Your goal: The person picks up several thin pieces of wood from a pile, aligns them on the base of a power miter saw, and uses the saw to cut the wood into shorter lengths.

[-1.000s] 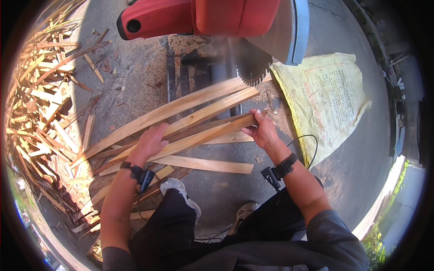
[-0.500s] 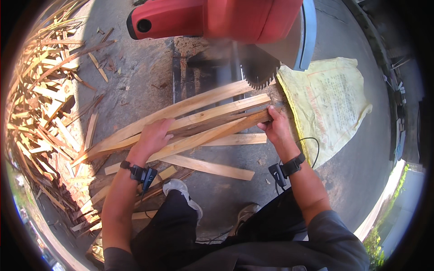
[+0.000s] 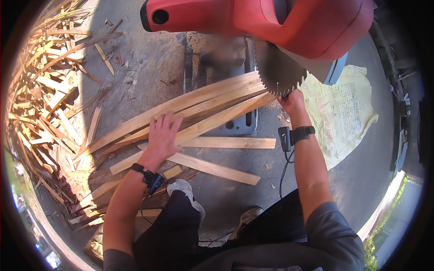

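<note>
Several long wooden strips lie side by side, their far right ends up against the toothed round blade of a red power saw. My left hand rests on the strips partway along, palm down with its fingers spread. Just right of the strip ends, under the blade's lower edge, is my right hand. Its fingers look curled; the blade partly covers them, and anything in them is hidden. Beneath the strips shows the saw's metal base.
A heap of split wood fills the left side. Two loose strips, one a pale strip, lie on the ground before my shoes. A yellowish woven sack is spread at the right. A black cable hangs from my right wrist device.
The strips now reach the blade, and the saw appears farther right and lower in view. My left hand has spread its fingers. My right hand has moved up and right, beside the blade.
</note>
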### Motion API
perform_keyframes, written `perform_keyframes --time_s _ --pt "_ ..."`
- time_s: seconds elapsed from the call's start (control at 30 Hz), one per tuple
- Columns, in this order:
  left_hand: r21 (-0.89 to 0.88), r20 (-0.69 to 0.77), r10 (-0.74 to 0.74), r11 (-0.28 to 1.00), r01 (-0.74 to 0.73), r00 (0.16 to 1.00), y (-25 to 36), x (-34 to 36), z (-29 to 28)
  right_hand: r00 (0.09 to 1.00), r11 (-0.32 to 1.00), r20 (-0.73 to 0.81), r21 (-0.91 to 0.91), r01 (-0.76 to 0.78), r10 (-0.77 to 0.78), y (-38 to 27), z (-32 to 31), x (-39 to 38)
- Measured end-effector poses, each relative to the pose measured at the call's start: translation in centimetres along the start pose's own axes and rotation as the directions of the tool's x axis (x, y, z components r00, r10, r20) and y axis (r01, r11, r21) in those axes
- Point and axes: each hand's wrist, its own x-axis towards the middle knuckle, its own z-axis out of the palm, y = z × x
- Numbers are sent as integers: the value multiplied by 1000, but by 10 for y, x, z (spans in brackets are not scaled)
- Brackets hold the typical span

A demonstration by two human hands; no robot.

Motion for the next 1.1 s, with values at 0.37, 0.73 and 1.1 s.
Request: perform_keyframes --time_s 0.37,0.73,1.1 --pt "125 -44 -42 991 47 998 -26 15 -9 952 900 -117 -376 221 -283 -2 11 6" --pt "10 -39 -17 1000 17 999 -26 18 3 791 465 355 -660 590 -498 -28 14 40" --pt "38 -25 23 999 -22 999 -33 24 1 790 438 564 -663 607 -240 -38 -1 41"
